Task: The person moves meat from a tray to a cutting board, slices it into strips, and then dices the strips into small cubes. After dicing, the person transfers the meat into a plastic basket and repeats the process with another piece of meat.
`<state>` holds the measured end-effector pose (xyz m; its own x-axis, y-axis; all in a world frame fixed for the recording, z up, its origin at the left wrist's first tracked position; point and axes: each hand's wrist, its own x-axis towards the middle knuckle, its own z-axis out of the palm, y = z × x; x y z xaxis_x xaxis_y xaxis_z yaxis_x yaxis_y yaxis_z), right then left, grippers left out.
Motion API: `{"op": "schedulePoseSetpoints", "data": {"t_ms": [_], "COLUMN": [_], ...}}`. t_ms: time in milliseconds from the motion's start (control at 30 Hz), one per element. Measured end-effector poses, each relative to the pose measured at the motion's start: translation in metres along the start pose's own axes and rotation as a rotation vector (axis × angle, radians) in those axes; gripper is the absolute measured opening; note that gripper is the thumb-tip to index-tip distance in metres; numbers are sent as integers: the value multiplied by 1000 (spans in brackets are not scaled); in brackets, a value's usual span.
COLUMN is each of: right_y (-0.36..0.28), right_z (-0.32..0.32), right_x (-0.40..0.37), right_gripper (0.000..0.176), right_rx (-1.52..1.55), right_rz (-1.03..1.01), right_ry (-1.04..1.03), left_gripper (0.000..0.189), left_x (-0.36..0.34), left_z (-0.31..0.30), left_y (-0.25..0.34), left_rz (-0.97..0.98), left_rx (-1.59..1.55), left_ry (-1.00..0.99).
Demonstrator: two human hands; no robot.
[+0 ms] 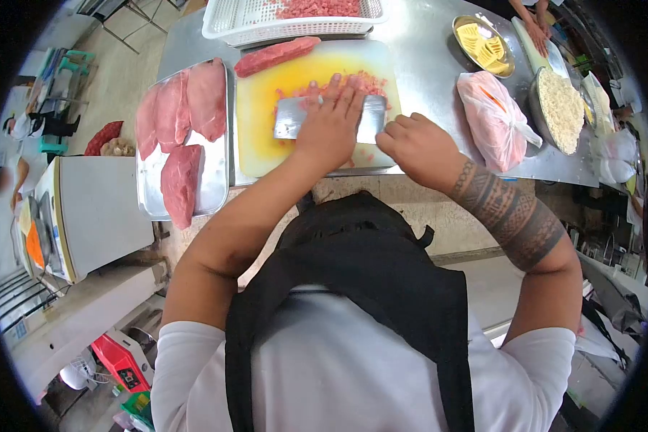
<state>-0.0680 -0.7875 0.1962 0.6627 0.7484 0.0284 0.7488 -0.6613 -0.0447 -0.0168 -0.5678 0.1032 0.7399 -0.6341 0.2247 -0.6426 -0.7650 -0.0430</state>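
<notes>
Pressing the cleaver [289, 119] onto diced meat [371, 79].
Your left hand [331, 126] lies flat and open on the blade; your right hand [417, 147] is fisted around its handle, over the cutting board [266, 137] on the desk [425, 65].

A broad steel cleaver [289, 119] lies flat, blade face up, across the middle of a yellow-stained white cutting board [263, 144]. It rests over a heap of finely diced pink raw meat [371, 81] spread toward the board's far right corner.
</notes>
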Motion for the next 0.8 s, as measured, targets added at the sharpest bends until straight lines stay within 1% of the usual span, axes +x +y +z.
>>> {"op": "schedulePoseSetpoints", "data": {"t_ms": [67,100,200,233,300,333,400,433,500,533,567,600,633,667,733,767,800], "right_y": [7,11,26,31,37,41,49,48,42,36,23,8,-3,-13,-26,-25,-22], "right_z": [-9,-15,-20,-16,0,9,37,47,74,95,94,96,89,90,95,97,99], "right_x": [-22,-34,-77,-88,-105,-105,-103,-95,-74,-64,-44,-29,-15,-4,7,5,3], "right_gripper": [12,16,28,32,41,44,50,49,49,49,49,44,51,45,35,36,36], "right_rx": [2,17,20,78,193,210,254,244,332,371,424,483,550,561,584,595,605], "right_rz": [1,26,178,296,533,603,746,783,847,797,884,905,919,889,832,774,715], "right_ry": [0,19,0,19,53,86,142,84,20,88,-23,25,9,0,-19,28,74], "left_gripper": [73,80,84,89,93,95,98,99,100,100,99,98,98,97,98,98,99], "left_x": [-6,-12,-34,-47,-87,-101,-113,-110,-80,-61,-44,-29,-16,-7,-1,-1,-5], "left_z": [4,9,12,19,51,62,71,73,80,82,84,87,89,92,102,105,103], "left_y": [-13,-23,-53,-63,-75,-75,-46,-29,-1,9,13,16,19,19,15,13,9], "left_rz": [-58,-98,-225,-276,-385,-437,-614,-700,-820,-879,-921,-932,-944,-955,-939,-929,-861], "left_rx": [41,-2,-97,-237,-417,-506,-512,-514,-468,-444,-469,-512,-555,-597,-584,-577,-662], "left_ry": [-46,-70,-188,-178,-4,85,103,117,149,166,159,198,238,278,279,281,314]}}
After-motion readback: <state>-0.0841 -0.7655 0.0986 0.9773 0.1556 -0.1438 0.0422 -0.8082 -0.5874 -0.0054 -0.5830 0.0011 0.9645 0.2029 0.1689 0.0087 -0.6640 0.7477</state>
